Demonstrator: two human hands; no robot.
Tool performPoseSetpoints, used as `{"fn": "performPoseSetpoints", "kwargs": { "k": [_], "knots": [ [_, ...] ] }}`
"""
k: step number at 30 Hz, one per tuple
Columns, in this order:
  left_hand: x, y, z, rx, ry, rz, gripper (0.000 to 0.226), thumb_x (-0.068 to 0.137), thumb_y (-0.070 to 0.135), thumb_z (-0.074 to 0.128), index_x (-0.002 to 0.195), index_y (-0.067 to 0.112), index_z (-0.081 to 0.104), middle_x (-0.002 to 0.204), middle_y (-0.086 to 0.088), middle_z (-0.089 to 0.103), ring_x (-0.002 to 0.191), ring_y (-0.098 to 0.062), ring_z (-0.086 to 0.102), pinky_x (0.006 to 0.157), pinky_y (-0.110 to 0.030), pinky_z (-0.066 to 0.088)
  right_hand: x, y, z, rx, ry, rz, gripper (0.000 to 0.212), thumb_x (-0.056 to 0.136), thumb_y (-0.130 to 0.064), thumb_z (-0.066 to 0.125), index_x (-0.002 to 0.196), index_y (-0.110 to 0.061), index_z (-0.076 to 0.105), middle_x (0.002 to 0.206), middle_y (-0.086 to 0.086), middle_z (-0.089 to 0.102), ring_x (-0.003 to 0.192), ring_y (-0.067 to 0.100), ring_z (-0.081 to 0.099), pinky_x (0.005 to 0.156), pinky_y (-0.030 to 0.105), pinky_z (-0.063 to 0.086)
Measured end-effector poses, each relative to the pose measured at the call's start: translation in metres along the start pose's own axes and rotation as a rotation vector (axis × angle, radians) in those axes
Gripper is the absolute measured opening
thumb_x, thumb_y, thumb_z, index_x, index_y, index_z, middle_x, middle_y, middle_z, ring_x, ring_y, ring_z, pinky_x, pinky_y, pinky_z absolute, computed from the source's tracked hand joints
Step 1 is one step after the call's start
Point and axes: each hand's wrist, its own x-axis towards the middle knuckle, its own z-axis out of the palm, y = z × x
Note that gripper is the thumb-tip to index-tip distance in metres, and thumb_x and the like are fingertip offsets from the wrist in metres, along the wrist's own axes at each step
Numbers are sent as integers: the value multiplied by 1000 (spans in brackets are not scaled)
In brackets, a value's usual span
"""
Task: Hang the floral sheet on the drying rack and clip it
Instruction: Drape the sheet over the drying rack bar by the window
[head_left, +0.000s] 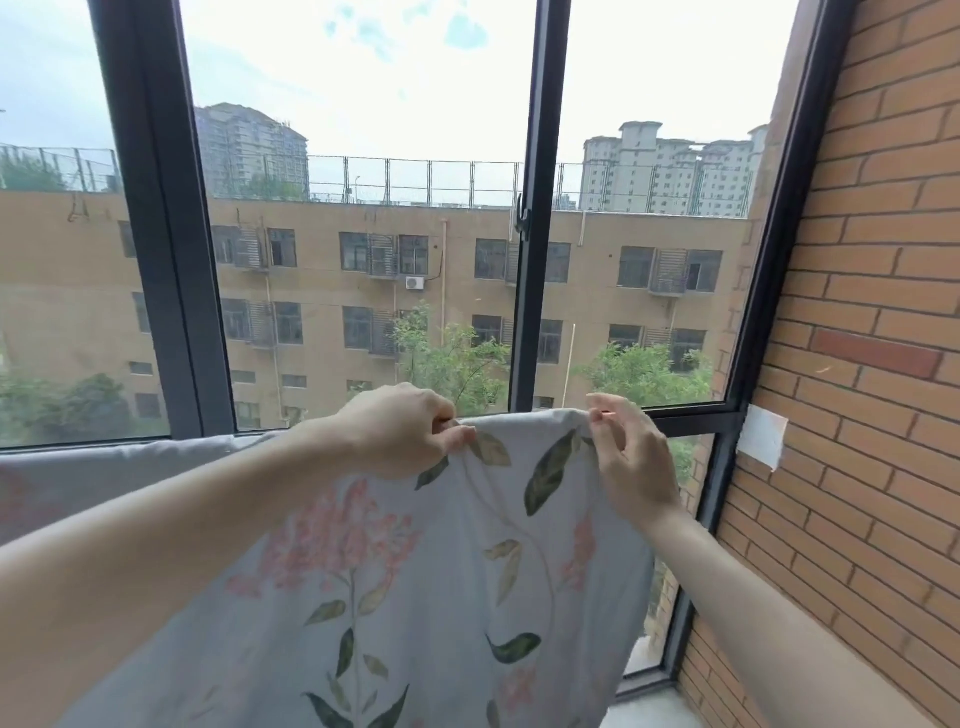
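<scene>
The floral sheet (447, 587), pale grey-blue with pink flowers and green leaves, hangs down in front of me with its top edge stretched level across the lower window. My left hand (402, 428) pinches that top edge near the middle. My right hand (626, 457) pinches the sheet's upper right corner, where a small orange-pink thing shows between its fingertips. More of the sheet runs off to the left behind my left forearm. The drying rack's bar is hidden under the fabric.
A large window with dark frames (524, 218) stands directly behind the sheet, looking onto a tan apartment block. A brick wall (878, 322) closes the right side, with a white patch (762, 435) stuck near the window corner. A pale sill (649, 712) lies at lower right.
</scene>
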Motion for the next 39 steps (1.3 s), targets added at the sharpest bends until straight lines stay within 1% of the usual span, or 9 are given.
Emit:
{"fn": "performPoseSetpoints", "kwargs": {
  "k": [2, 5, 9, 15, 18, 26, 33, 37, 39],
  "knots": [
    [-6, -4, 4, 29, 19, -2, 46, 104, 62, 41, 76, 28, 56, 73, 5, 61, 65, -15, 57, 56, -31, 41, -19, 25, -9, -44, -35, 90, 43, 102, -65, 37, 127, -38, 60, 116, -13, 68, 105, 12, 62, 85, 36, 50],
    [-7, -7, 7, 47, 49, -3, 47, 104, 63, 36, 83, 28, 59, 73, 4, 61, 65, -14, 57, 54, -31, 38, -42, 50, -13, -62, -161, 219, 26, 103, -55, 47, 112, -33, 57, 87, -11, 63, 80, 17, 61, 61, 30, 41],
    [-5, -6, 12, 78, 82, 12, 47, 104, 63, 35, 80, 29, 55, 73, 5, 60, 65, -14, 57, 55, -32, 39, -49, 66, -11, 12, -92, 246, 22, 104, -41, 53, 115, -25, 66, 81, -13, 69, 72, 8, 64, 56, 25, 44],
    [-6, -8, 16, 115, 121, 11, 46, 105, 63, 33, 87, 29, 59, 76, 6, 60, 67, -13, 56, 56, -33, 39, -36, 56, -16, 169, 21, 263, 15, 97, -34, 69, 84, -28, 68, 66, -8, 65, 60, 18, 54, 53, 30, 39],
    [-7, -7, 16, 121, 124, 10, 46, 105, 63, 33, 89, 29, 60, 76, 6, 61, 68, -13, 56, 57, -33, 40, -22, 43, -16, 180, 17, 252, 4, 98, -41, 68, 100, -38, 70, 79, -9, 75, 70, 24, 68, 57, 42, 53],
    [-15, -5, 12, 135, 127, 10, 51, 101, 70, 32, 83, 32, 60, 75, 7, 61, 67, -12, 57, 56, -31, 40, -35, 71, -12, -3, -232, 314, 36, 98, -67, 43, 110, -40, 63, 93, -11, 73, 87, 21, 69, 77, 51, 59],
    [-26, 5, 4, 87, 102, 43, 61, 99, 74, 31, 74, 25, 59, 69, 3, 61, 63, -17, 59, 57, -32, 46, -49, 47, -16, 175, -81, 300, 28, 107, -43, 46, 119, -26, 64, 94, -5, 71, 89, 15, 67, 72, 34, 52],
    [-32, 10, 1, 57, 80, 63, 65, 99, 75, 31, 70, 22, 55, 65, 2, 59, 59, -20, 57, 58, -35, 48, -57, 43, -19, 208, -10, 270, 24, 108, -34, 48, 119, -21, 64, 92, -7, 70, 77, -8, 63, 62, 10, 46],
    [-32, 12, 3, 65, 77, 72, 67, 98, 76, 29, 72, 20, 56, 67, 1, 60, 62, -20, 58, 61, -36, 50, -62, 45, -21, 204, 14, 268, 25, 108, -32, 48, 121, -17, 64, 91, -7, 69, 75, -11, 62, 61, 9, 46]
  ]
}}
